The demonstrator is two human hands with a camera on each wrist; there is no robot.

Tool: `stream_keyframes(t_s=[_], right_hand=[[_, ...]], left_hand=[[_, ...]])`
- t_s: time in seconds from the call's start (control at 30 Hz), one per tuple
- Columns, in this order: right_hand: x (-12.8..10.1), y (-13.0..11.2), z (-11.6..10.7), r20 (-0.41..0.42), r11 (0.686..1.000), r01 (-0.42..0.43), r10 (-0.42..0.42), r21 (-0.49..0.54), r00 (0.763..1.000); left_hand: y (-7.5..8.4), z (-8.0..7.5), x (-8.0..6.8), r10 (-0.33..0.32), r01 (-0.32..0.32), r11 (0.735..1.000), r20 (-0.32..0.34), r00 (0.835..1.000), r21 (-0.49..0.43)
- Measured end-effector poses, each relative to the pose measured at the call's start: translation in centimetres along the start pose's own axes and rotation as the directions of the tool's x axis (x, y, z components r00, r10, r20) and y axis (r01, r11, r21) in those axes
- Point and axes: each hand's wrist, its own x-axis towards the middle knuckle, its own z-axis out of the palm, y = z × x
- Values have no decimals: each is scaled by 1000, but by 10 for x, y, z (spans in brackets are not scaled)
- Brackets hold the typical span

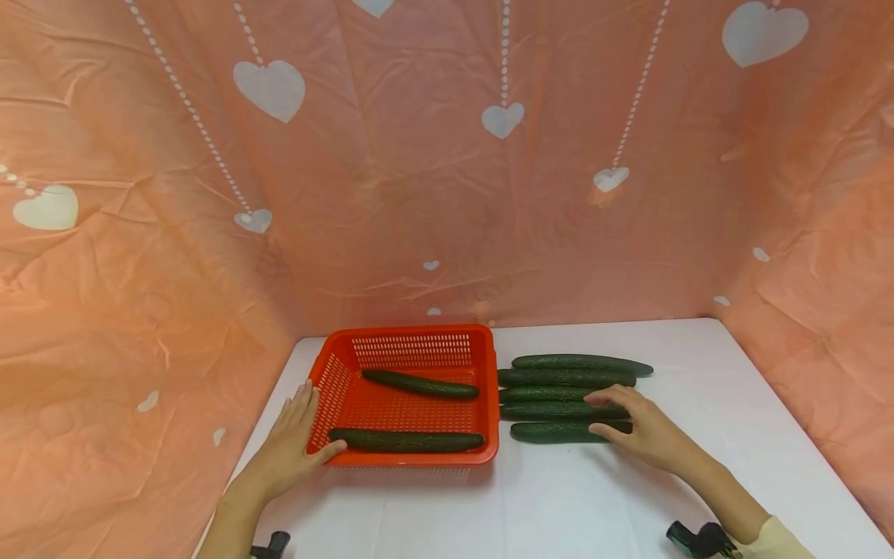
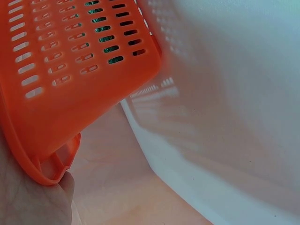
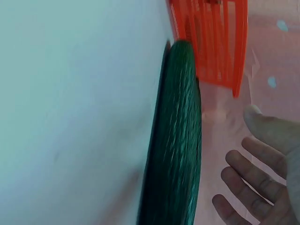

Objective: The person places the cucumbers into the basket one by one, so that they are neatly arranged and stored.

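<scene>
Left hand [image 1: 289, 450] lies flat against the basket's [image 1: 335, 373] left wall, fingers straight, thumb hooked over the near corner rim; it steadies, grips nothing. The left wrist view shows the same palm under the rim lip. Basket: orange plastic, rectangular, slotted walls and floor, rounded rolled rim, sitting on the white surface [image 1: 698, 466]. Inside it, two cucumbers: one [image 1: 419, 383] angled across the middle, one [image 1: 407, 441] along the near wall. Judged from this, two are in and five are left. Just right of the basket, the row [image 1: 569, 378] of five lies parallel, side by side, touching or nearly so, left ends close to the basket wall. All are long, slim, dark green, with a finely ridged, slightly bumpy skin, clearest in the right wrist view. Right hand [image 1: 632, 427] rests over the two nearest of the row, fingers spread and gently bent, thumb against the end of the nearest cucumber [image 1: 559, 432]; contact looks light, not yet a closed grasp. Behind, a creased pink cloth [image 1: 447, 194] with white hearts walls in three sides.
</scene>
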Motion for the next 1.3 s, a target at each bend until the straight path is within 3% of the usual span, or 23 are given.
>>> stream_keyframes(t_s=[0.53,0.73,1.1,1.3], right_hand=[[-33,50,-14,-37,989,13,-18,-151,999],[-38,58,-11,9,996,-1,2,-91,1000],[-41,56,-16,125,995,-59,69,-75,990],[-40,51,-21,75,995,-38,45,-90,996]], left_hand=[[0,-1,-2,8,-8,1000,-4,1000,-17],[0,0,-2,1,-1,1000,2,1000,-14],[-2,4,-1,-6,6,1000,5,1000,-20],[-2,1,0,-11,11,1000,9,1000,-16]])
